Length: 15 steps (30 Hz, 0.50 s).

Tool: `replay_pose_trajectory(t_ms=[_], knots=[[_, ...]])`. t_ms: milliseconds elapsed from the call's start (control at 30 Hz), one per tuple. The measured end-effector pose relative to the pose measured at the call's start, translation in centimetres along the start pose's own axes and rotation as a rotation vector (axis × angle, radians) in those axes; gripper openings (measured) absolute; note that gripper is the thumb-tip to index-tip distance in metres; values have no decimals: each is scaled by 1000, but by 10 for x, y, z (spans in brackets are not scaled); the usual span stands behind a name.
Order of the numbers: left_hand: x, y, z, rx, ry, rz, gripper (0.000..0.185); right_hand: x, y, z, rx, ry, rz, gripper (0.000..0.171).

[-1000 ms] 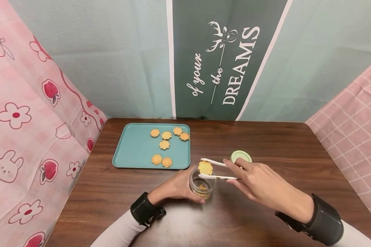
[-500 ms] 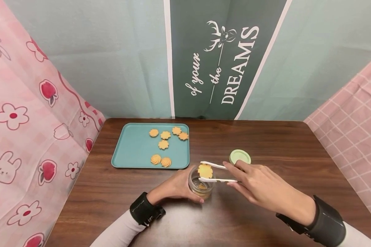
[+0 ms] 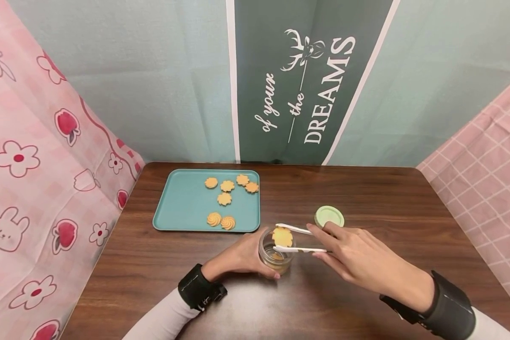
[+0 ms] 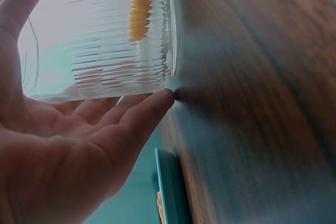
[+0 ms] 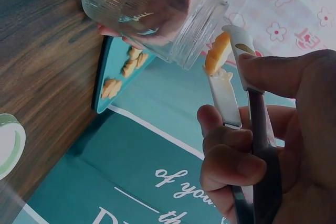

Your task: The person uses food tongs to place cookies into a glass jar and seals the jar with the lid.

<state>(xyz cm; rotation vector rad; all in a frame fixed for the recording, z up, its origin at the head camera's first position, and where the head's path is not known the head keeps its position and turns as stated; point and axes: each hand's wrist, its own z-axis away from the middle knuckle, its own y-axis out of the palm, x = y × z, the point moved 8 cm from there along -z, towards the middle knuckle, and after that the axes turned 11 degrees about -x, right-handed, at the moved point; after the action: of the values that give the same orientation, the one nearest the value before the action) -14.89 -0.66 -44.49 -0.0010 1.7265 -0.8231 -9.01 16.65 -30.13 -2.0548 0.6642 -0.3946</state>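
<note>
We are taking the jar (image 3: 276, 256) as our landmark: it is standing upright on the desk (image 3: 378, 193), near the front edge, ribbed glass with its mouth open. Just behind and to the left of the jar, the teal tray (image 3: 182, 203) is lying flat, carrying six cookies (image 3: 225, 199) toward its right side. Behind and to the right of the jar, the green lid (image 3: 329, 216) is resting on the desk, apart from the jar. A pink patterned cloth (image 3: 34, 156) is hanging to the left of the jar, and a green banner (image 3: 306, 80) with white lettering is hanging behind it. Nothing is lying between the jar's mouth and the tongs.

We are cupping the jar from its left with our left hand (image 3: 241, 257), the fingers (image 4: 134, 121) curling round the ribbed wall and the fingertip touching the desk at the base. A cookie is already lying inside the jar.

Our right hand (image 3: 357, 259) is reaching in from the right of the jar, forearm low over the desk. Its fingers (image 5: 231, 163) are squeezing the white tongs (image 3: 299, 238), and the tips are pinching a cookie (image 3: 282, 236) right over the jar's mouth, above the rim.
</note>
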Motion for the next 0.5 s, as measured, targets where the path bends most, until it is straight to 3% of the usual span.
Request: replay_pose_trajectory(t_ms=[500], knots=[[3, 1, 2, -5, 26, -19, 94, 3, 4, 7, 20, 17, 8, 58]])
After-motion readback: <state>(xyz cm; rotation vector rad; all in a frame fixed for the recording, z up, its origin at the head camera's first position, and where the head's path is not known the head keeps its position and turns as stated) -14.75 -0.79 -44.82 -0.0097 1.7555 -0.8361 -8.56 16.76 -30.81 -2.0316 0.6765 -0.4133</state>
